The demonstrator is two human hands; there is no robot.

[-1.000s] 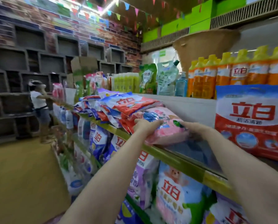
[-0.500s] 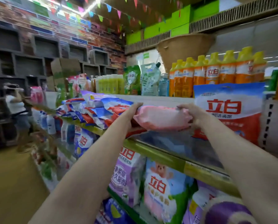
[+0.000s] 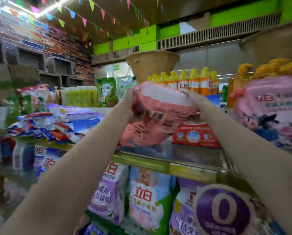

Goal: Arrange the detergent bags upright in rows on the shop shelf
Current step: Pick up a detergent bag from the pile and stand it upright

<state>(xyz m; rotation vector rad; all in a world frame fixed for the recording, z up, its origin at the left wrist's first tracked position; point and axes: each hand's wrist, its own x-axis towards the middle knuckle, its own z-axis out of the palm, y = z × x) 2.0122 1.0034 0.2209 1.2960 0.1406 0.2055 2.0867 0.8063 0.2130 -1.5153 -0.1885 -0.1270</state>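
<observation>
Both my hands grip a pink detergent bag (image 3: 158, 114) above the shop shelf (image 3: 175, 168). My left hand (image 3: 129, 102) holds its left end and my right hand (image 3: 195, 100) its right end. The bag is tilted nearly upright, its printed back with a barcode facing me and its lower edge close to the shelf. Behind it stands a red and blue detergent bag (image 3: 195, 135), partly hidden. A larger pink bag (image 3: 274, 114) stands upright at the right. To the left lies a loose pile of blue, red and white bags (image 3: 57, 124).
Orange bottles with yellow caps (image 3: 191, 80) line the back of the shelf, with green pouches (image 3: 108, 92) to their left. Purple and blue bags (image 3: 145, 199) stand on the lower shelf. A woven basket (image 3: 152, 63) sits above. Shelf surface shows in front of the red bag.
The pink bag went from lying flat on the pile to being lifted and tipped up toward vertical, moving right along the shelf. My view swung right as well.
</observation>
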